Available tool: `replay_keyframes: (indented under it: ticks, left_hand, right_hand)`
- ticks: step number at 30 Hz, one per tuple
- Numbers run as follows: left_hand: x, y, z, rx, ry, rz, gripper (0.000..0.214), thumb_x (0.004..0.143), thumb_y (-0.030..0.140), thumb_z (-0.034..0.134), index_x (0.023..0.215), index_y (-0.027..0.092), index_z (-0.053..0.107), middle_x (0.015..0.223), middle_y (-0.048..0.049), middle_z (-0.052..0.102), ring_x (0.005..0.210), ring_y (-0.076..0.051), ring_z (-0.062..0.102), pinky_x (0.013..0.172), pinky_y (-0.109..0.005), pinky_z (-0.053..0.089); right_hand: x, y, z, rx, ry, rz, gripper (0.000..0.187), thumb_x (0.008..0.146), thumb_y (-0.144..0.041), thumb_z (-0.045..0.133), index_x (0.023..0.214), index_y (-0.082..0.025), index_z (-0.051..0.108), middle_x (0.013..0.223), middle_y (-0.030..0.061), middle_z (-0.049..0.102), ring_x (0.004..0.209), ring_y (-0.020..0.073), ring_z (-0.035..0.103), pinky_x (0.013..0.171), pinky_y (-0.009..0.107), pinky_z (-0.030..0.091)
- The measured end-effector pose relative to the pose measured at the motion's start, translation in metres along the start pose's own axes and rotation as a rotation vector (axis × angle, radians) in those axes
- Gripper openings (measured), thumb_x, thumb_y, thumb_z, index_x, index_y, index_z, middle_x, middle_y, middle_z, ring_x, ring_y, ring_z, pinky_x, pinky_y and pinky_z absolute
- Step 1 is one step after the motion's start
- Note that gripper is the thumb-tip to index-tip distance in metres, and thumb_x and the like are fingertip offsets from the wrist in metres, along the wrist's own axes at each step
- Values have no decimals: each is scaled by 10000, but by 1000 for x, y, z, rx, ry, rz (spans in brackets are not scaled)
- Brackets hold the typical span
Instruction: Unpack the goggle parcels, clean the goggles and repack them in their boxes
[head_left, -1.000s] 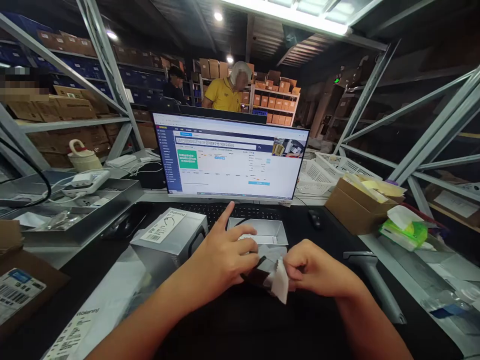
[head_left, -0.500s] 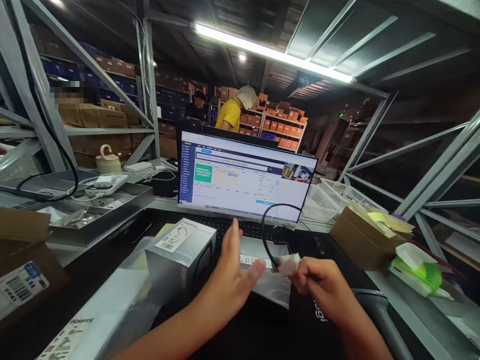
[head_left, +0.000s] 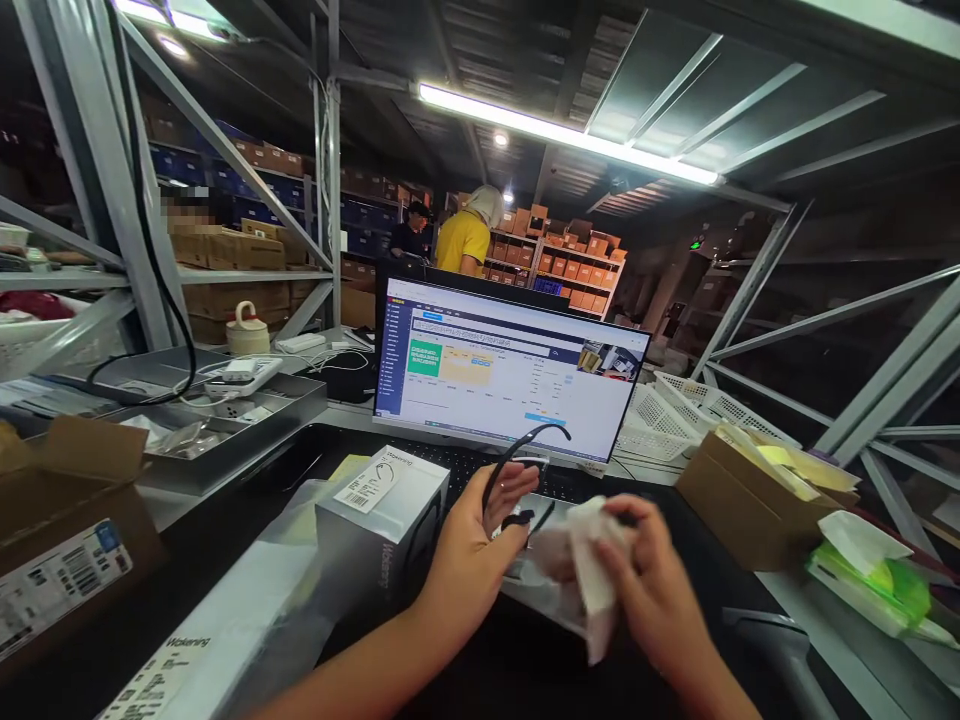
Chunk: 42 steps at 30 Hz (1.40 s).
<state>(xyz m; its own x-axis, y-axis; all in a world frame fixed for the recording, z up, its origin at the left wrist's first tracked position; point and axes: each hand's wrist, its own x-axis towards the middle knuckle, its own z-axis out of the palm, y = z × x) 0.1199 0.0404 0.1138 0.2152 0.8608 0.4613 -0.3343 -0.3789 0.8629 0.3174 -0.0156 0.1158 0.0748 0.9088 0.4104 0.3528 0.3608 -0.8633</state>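
Note:
My left hand (head_left: 480, 540) holds a thin black curved band (head_left: 529, 438) between the thumb and the fingers. The band arches up in front of the monitor, and a dark end piece shows near my thumb. My right hand (head_left: 645, 560) pinches a crumpled white tissue-like sheet (head_left: 596, 560), partly smeared by motion, close to the band's lower end. Behind and below my hands lies a silvery-white open box or sleeve (head_left: 551, 605), mostly covered. Left of my left hand stands a grey-white box marked Wakening (head_left: 405, 480), with a barcode label on top.
A monitor (head_left: 510, 370) and keyboard stand beyond my hands. At left are a long wrapped box (head_left: 240, 590), a cardboard box (head_left: 67, 570) and a grey tray (head_left: 202, 465). At right are a carton (head_left: 731, 500), tissue pack (head_left: 870, 580) and handheld scanner (head_left: 772, 635). Two people are in the background.
The black band, earlier by my right hand, is now in my left hand, which was open. More of the white sheet shows in my right hand. The view has shifted slightly.

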Motion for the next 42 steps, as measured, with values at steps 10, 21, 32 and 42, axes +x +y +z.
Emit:
replay_keyframes:
  ticks: [10, 21, 32, 42]
  left_hand:
    - [-18, 7, 4, 324, -123, 140, 633, 747, 62, 516, 1340, 283, 508, 1394, -22, 611, 1334, -204, 544, 1143, -385, 448]
    - [-19, -2, 6, 544, -130, 192, 693, 756, 80, 523, 1409, 309, 476, 1404, -20, 603, 1307, -214, 569, 1130, -393, 462]
    - [-19, -12, 4, 578, -105, 222, 717, 873, 224, 617, 1524, 320, 333, 1544, -52, 460, 1402, -244, 467, 1143, -411, 439]
    - [-26, -28, 10, 775, -110, 409, 672, 951, 265, 537, 1560, 284, 254, 1534, -102, 464, 1384, -255, 489, 1126, -421, 464]
  right_hand:
    - [31, 10, -25, -136, 121, 116, 309, 785, -472, 710, 778, -198, 568, 703, 20, 645, 631, 183, 584, 572, 264, 417]
    - [38, 26, -18, -217, 410, 121, 380, 860, -554, 508, 859, -184, 595, 774, 71, 656, 713, 239, 610, 634, 321, 470]
    - [-30, -15, 41, 390, -95, -140, 483, 938, -661, 450, 953, -240, 686, 952, 83, 644, 870, 244, 600, 788, 355, 489]
    - [-13, -12, 55, 186, 212, -123, 544, 740, -341, 776, 534, -211, 289, 510, -71, 364, 490, 87, 342, 494, 225, 328]
